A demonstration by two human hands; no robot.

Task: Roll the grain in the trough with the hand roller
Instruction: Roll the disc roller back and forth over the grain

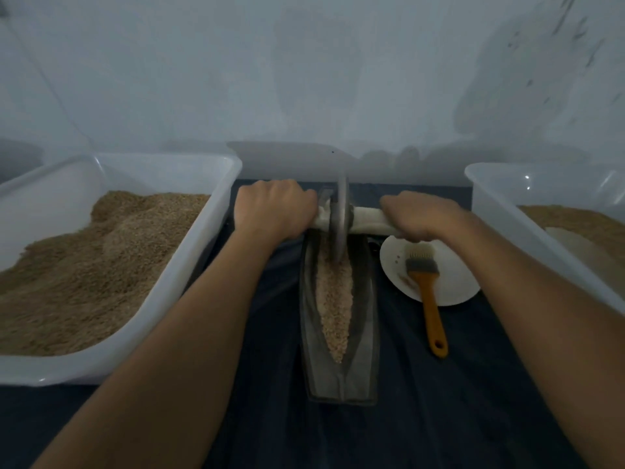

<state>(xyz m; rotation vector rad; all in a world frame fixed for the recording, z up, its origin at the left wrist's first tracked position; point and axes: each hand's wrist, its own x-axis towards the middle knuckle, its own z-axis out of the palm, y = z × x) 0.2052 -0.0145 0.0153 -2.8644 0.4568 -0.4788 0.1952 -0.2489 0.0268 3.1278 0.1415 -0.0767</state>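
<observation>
A long dark metal trough (367,333) lies lengthwise on the dark cloth in front of me, with a strip of pale grain (334,299) along its groove. The hand roller's grey metal disc (339,221) stands upright in the far end of the trough, touching the grain. A pale cloth-wrapped handle (367,220) runs through the disc from side to side. My left hand (274,211) grips the handle's left end. My right hand (422,216) grips its right end. Both forearms stretch forward over the cloth.
A large white tub (135,319) heaped with brown grain stands at the left. Another white tub (507,211) with grain stands at the right. A white plate (453,286) right of the trough carries an orange-handled brush (427,292). A pale wall rises close behind.
</observation>
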